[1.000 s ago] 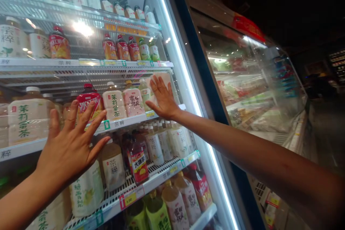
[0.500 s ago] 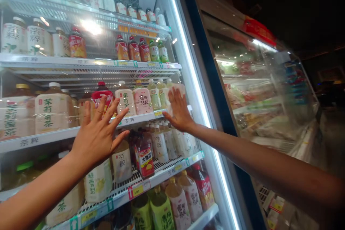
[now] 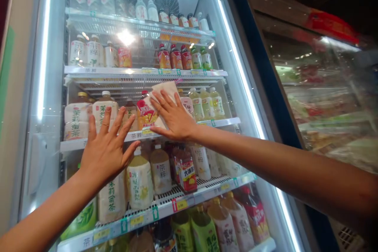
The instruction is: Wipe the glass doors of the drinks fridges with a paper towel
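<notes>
Both hands have shifted leftward across the fridge (image 3: 54,67) in the last second. The right hand (image 3: 175,117) was near the door's right edge, in front of pale green bottles (image 3: 217,104); now it lies flat with a pale cloth (image 3: 165,86) under it, fingers a little spread, so the cloth now covers a more central patch. The cloth appears pressed to the glass door (image 3: 126,37), though the clear pane makes contact hard to confirm. The left hand (image 3: 104,147) is spread wide and holds nothing, in front of the white-capped bottle (image 3: 102,106).

Behind the glass, the middle shelf (image 3: 73,144) carries a red-labelled bottle (image 3: 146,114), partly hidden by the cloth. The shelf below holds a pale bottle (image 3: 140,183) and a dark red one (image 3: 186,171); smaller bottles stand above. Most look filled with tea-coloured or pale drinks.
</notes>
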A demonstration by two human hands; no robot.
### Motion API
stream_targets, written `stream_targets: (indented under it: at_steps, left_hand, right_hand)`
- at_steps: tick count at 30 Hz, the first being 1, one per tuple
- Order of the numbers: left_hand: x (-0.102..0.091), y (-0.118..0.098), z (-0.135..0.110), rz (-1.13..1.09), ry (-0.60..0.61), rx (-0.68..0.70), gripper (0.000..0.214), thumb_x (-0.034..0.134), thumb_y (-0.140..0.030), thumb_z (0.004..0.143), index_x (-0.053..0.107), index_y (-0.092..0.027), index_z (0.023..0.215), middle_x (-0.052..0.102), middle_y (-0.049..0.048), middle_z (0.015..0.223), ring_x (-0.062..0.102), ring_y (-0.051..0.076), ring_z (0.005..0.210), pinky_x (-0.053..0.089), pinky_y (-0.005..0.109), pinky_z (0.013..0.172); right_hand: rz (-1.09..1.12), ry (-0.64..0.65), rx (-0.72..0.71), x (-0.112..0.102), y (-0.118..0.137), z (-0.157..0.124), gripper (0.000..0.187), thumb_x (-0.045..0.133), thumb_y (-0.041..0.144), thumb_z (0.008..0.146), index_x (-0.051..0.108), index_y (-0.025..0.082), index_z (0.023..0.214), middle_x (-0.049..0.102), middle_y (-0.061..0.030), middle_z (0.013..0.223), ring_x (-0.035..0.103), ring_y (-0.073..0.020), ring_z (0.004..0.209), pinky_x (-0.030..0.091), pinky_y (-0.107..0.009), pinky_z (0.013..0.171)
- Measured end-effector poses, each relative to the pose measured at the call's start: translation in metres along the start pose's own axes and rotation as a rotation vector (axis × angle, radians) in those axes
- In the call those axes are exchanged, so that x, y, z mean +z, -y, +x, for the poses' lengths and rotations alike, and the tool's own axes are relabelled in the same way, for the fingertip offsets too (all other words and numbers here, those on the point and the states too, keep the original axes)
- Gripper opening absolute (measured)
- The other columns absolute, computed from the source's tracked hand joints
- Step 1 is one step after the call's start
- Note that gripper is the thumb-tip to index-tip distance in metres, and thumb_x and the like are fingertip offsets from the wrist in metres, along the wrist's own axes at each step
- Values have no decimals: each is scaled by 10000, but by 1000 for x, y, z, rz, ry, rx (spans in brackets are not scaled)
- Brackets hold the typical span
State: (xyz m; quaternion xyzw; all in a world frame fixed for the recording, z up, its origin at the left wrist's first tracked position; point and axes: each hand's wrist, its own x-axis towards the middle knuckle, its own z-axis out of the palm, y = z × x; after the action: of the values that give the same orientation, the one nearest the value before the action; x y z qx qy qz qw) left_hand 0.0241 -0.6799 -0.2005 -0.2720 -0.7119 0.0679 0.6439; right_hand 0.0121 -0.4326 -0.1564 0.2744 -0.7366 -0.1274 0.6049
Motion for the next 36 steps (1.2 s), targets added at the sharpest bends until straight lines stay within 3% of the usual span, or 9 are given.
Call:
stream_targets:
  at_steps: [3, 8, 11, 14, 19, 22, 26, 30, 36]
  left_hand:
    - [-8, 14, -19, 9, 27, -48, 785, 374, -672, 957, 193, -280, 1613, 148, 107, 1712, -61, 327, 1591, -89, 652, 1236]
    - [-18, 22, -66, 9, 38, -110, 739, 409, -602, 976, 129, -351, 1612, 128, 66, 1719, -16, 317, 1594, -42, 659, 1249]
    - [-19, 11, -92, -15, 57, -141, 760, 459, -547, 975, 85, -365, 1611, 113, 54, 1720, -9, 315, 1594, -31, 658, 1257]
    - [-18, -16, -118, -27, 70, -194, 763, 497, -488, 975, 92, -367, 1610, 74, 53, 1724, -25, 324, 1593, -26, 679, 1252]
    - [-17, -72, -176, -48, 111, -310, 760, 529, -362, 975, 115, -352, 1613, 66, 60, 1724, -20, 330, 1594, 29, 702, 1251]
    - [-13, -97, -196, -64, 122, -362, 757, 533, -287, 971, 134, -355, 1611, 48, 60, 1725, -24, 334, 1593, 33, 714, 1247]
    - [-4, -128, -198, -121, 92, -446, 751, 524, -246, 970, 145, -332, 1613, 10, 67, 1726, -56, 352, 1589, 17, 737, 1235]
    - [6, -162, -201, -176, 119, -469, 760, 506, -218, 962, 135, -350, 1611, 15, 60, 1726, -55, 355, 1589, 26, 757, 1227]
    - [27, -197, -195, -200, 137, -451, 773, 552, -297, 947, 155, -373, 1606, -8, 49, 1725, -73, 366, 1585, -18, 773, 1209]
  right_hand:
    - [3, -38, 93, 1, 22, 14, 955, 209, 799, 949, 155, 125, 1624, 96, -134, 1724, -5, -334, 1593, -32, -668, 1245]
    - [22, 52, -322, 3, 62, -15, 965, 319, 832, 909, 250, 174, 1611, 194, -80, 1714, 36, -296, 1597, -44, -591, 1282]
    - [54, 44, -210, 5, 79, -32, 937, 313, 807, 930, 238, 173, 1616, 195, -85, 1712, 42, -293, 1598, -40, -601, 1280]
    - [97, 7, 30, 16, 108, -62, 953, 276, 805, 936, 206, 151, 1625, 147, -103, 1717, -6, -326, 1597, -63, -658, 1255]
    - [173, 41, -71, 32, 169, -151, 934, 356, 785, 930, 295, 136, 1598, 270, -89, 1684, -5, -322, 1597, -115, -629, 1262]
    - [189, 21, 35, 34, 181, -168, 792, 411, 615, 991, 262, 144, 1610, 280, -89, 1679, 9, -307, 1599, -49, -643, 1271]
    - [238, -10, 268, 39, 195, -183, 770, 394, 470, 1014, 95, 141, 1643, 191, -115, 1701, 8, -320, 1598, 42, -690, 1256]
    - [249, -1, 353, 46, 216, -237, 769, 426, 326, 992, 56, 179, 1650, 232, -87, 1689, 28, -281, 1598, 25, -640, 1282]
    - [261, 6, 435, 44, 187, -248, 772, 402, 317, 1001, -5, 207, 1648, 191, -87, 1697, 33, -309, 1594, 56, -718, 1248]
